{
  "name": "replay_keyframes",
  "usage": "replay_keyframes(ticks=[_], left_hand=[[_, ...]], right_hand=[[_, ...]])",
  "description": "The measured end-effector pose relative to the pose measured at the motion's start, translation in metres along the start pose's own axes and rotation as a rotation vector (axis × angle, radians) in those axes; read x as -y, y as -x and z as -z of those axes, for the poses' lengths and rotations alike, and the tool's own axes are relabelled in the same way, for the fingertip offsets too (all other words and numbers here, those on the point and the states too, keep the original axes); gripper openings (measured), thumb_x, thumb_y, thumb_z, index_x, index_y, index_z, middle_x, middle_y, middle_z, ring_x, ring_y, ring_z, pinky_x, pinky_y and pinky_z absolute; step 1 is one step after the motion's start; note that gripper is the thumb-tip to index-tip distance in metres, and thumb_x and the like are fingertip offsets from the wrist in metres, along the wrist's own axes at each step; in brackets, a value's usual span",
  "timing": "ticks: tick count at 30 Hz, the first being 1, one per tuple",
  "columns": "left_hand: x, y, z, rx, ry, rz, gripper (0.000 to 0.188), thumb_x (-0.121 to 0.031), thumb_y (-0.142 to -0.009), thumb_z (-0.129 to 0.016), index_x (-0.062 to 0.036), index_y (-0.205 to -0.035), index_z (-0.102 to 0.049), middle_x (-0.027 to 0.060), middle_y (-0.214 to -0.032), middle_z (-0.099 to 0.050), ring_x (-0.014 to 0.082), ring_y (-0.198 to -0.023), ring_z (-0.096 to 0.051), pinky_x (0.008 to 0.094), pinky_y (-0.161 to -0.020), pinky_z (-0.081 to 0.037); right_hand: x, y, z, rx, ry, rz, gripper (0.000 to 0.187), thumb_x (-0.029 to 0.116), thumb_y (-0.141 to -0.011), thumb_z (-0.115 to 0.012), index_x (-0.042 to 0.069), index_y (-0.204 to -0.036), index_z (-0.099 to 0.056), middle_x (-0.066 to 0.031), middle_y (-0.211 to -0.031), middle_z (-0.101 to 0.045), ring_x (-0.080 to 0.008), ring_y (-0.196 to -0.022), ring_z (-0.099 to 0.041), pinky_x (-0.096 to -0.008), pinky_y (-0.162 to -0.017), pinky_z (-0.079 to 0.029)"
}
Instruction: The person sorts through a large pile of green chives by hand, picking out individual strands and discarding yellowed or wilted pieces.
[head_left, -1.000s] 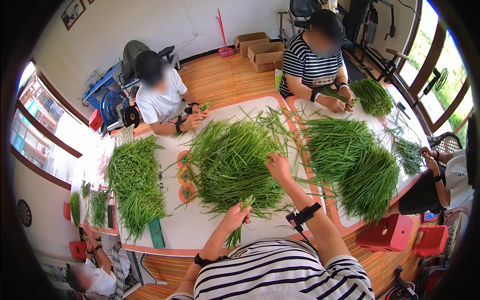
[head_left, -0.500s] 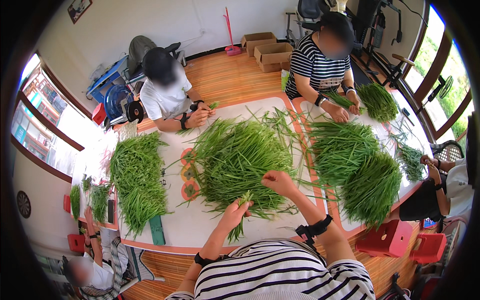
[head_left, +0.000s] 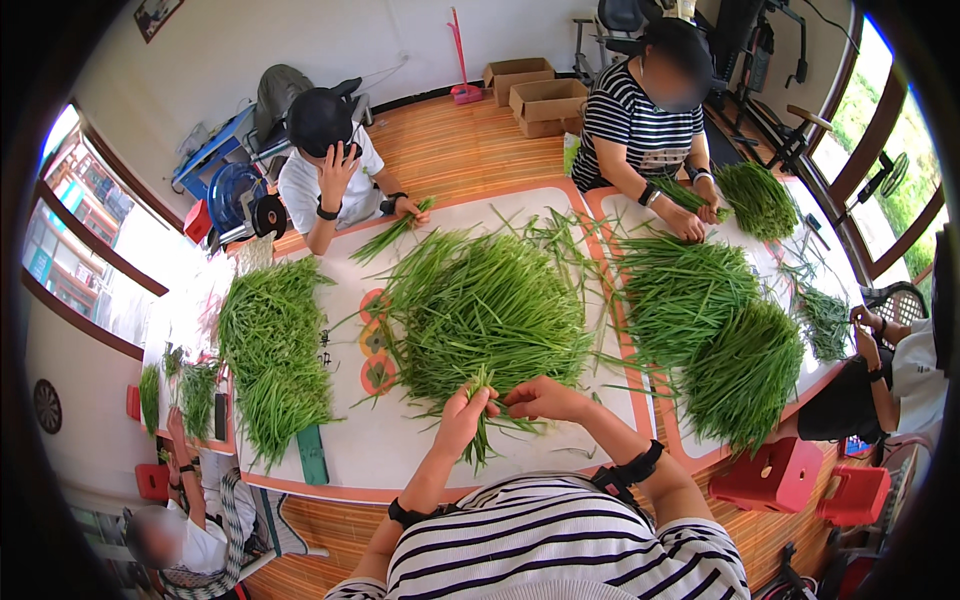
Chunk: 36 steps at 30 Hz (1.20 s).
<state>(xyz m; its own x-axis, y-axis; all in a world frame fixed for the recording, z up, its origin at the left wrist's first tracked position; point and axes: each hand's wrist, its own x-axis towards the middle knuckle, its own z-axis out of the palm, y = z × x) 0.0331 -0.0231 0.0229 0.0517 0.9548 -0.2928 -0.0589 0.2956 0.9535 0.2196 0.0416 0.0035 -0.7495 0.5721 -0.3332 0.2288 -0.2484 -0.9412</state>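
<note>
Close to the table's near edge my left hand (head_left: 466,414) is closed round a small bunch of chives (head_left: 481,440), the ends poking up above the fingers and the leaves hanging below. Just to its right, my right hand (head_left: 548,399) is pinched, its fingertips beside the bunch. Whatever is between those fingertips is too small to make out. Beyond both hands lies a big heap of loose chives (head_left: 490,310), whose near edge reaches under them.
More chives lie in a left pile (head_left: 270,350) and a right pile (head_left: 745,370) on the white table (head_left: 385,440). A green flat-sided object (head_left: 312,456) rests at the near left edge. Co-workers sit around; one across holds a bunch. Red stools (head_left: 768,478) stand at right.
My right hand has come left and down to the bunch in my left hand. The co-worker across on the left has raised one hand to the head, the other still holding a bunch.
</note>
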Motion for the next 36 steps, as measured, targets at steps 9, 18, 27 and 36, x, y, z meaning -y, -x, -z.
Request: replay_keyframes(ticks=[9, 18, 27, 36], left_hand=[[0.007, -0.001, 0.005, -0.037, -0.092, -0.014, 0.027, -0.024, -0.093, -0.044, -0.0001, -0.095, -0.054, 0.0065, -0.074, -0.059, 0.0123, -0.069, -0.055, 0.0258, -0.067, -0.044], [0.017, 0.000, 0.012, -0.104, -0.295, 0.166, 0.028, -0.022, -0.094, -0.040, 0.0028, -0.103, -0.050, 0.0105, -0.092, -0.060, 0.0157, -0.070, -0.060, 0.0281, -0.065, -0.049], [0.032, -0.002, -0.001, 0.212, -0.198, 0.047, 0.026, -0.022, -0.094, -0.041, -0.0003, -0.104, -0.051, 0.0060, -0.078, -0.058, 0.0137, -0.065, -0.055, 0.0265, -0.063, -0.045], [0.026, -0.001, 0.002, 0.268, -0.156, 0.329, 0.020, -0.022, -0.091, -0.046, -0.0039, -0.085, -0.049, 0.0002, -0.065, -0.047, 0.0099, -0.057, -0.047, 0.0251, -0.056, -0.044]], right_hand=[[-0.001, 0.010, 0.012, 0.036, -0.045, -0.155, 0.025, 0.023, -0.081, -0.062, 0.001, -0.092, -0.064, -0.0009, -0.072, -0.062, -0.0090, -0.064, -0.055, -0.0237, -0.059, -0.046], [-0.030, 0.006, 0.019, -0.313, 0.763, 0.021, 0.021, 0.024, -0.072, -0.061, 0.005, -0.080, -0.066, -0.0092, -0.071, -0.064, -0.0229, -0.062, -0.060, -0.0324, -0.060, -0.047], [0.016, 0.008, -0.012, -0.021, 0.419, 0.048, 0.025, 0.031, -0.073, -0.060, 0.007, -0.078, -0.066, -0.0089, -0.071, -0.064, -0.0234, -0.062, -0.060, -0.0321, -0.057, -0.047], [-0.002, 0.007, -0.001, -0.097, 0.479, 0.089, 0.027, 0.031, -0.074, -0.065, 0.007, -0.086, -0.066, -0.0066, -0.068, -0.063, -0.0155, -0.060, -0.056, -0.0285, -0.056, -0.044]])
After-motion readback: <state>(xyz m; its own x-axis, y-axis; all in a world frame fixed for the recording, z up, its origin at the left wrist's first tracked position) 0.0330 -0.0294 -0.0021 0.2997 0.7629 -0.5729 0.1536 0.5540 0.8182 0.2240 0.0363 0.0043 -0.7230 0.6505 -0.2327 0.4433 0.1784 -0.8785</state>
